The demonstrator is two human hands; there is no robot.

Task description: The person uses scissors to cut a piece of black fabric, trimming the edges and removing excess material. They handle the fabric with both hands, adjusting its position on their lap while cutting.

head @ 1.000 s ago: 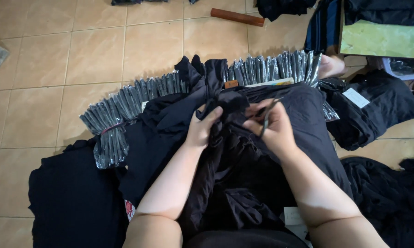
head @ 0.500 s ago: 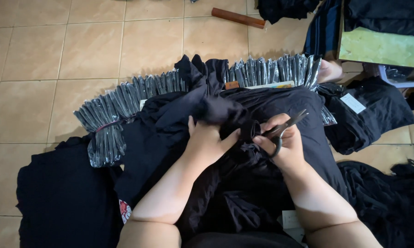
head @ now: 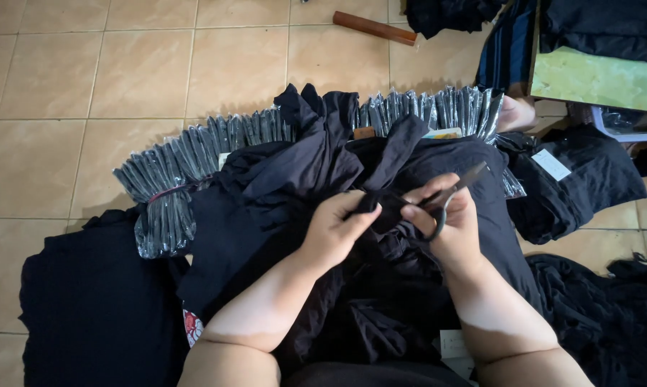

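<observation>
Black garment (head: 302, 186) lies bunched across the person's lap, over a fanned row of plastic-wrapped packets (head: 194, 158) on the tiled floor (head: 72, 79). Left hand (head: 334, 229) is closed, pinching a fold of the cloth. Right hand (head: 449, 222) is clamped on dark scissors (head: 449, 192), blade tips pointing up and right, just beside the pinched fold. More black clothing (head: 581, 183) lies at right.

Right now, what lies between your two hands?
In the head view, a bunched fold of the black garment spans between the left hand and right hand, which holds scissors.
</observation>
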